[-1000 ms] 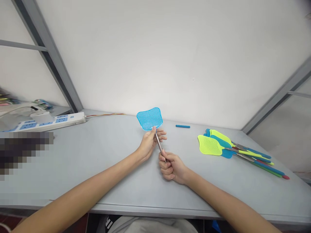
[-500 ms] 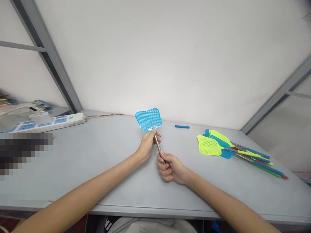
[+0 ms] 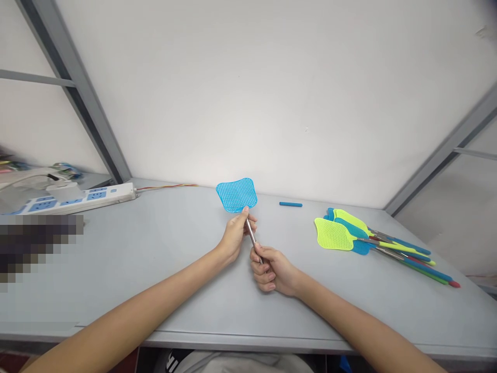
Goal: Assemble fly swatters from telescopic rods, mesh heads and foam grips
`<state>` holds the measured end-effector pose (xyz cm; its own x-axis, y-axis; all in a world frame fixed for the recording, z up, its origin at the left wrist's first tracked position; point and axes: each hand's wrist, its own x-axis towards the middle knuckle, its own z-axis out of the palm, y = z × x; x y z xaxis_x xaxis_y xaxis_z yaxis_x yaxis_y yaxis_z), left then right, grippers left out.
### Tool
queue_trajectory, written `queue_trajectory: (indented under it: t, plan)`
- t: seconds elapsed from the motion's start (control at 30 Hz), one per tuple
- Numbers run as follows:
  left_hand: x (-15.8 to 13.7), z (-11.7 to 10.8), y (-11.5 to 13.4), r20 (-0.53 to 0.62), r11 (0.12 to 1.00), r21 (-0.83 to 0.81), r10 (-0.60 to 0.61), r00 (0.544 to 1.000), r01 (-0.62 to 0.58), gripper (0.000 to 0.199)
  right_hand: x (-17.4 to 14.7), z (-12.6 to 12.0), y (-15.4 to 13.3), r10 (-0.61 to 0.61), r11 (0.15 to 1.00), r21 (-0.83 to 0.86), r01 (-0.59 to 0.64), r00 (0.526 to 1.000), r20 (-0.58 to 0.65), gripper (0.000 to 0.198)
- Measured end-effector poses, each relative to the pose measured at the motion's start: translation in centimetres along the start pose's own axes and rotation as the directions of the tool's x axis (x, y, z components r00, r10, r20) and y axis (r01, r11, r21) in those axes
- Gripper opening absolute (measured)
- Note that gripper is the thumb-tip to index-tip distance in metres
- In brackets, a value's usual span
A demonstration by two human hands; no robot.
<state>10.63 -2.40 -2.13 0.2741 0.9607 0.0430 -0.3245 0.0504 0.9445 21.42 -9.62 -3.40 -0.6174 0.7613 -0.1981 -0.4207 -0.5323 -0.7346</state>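
Both of my hands hold a fly swatter [image 3: 237, 195] with a blue perforated head and a metal rod, raised over the grey table. My left hand [image 3: 233, 234] pinches it where the head meets the rod, thumb on top. Lower down, my right hand [image 3: 272, 269] is wrapped round the metal rod; the rod's lower end is hidden in the fist. Beyond my hands, a loose blue handle sleeve [image 3: 291, 204] lies on the table near the wall.
On the right lies a pile of several fly swatters, with a yellow-green swatter head [image 3: 334, 235] on top. A white power strip [image 3: 116, 192] with a thin cable sits at the left rear. Grey frame posts stand at both sides, and a white wall panel closes the back.
The swatter's head has tilted slightly, lying a little flatter in view. Both hands keep their grips in nearly the same places.
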Motion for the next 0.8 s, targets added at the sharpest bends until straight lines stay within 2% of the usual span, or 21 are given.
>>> queue_trajectory:
  t: [0.27,0.8]
  plan:
    - [-0.04,-0.02,0.06,-0.004,1.0,0.001,-0.007,1.0,0.007,0.035,-0.04,0.1,0.02,0.014,1.0,0.001,-0.014,1.0,-0.005,0.029]
    - [-0.35,0.12,0.13,-0.088,0.999,0.036,-0.009,0.996,0.012,0.036,-0.04,0.18,0.24,0.01,0.998,-0.059,-0.012,0.999,-0.037,0.028]
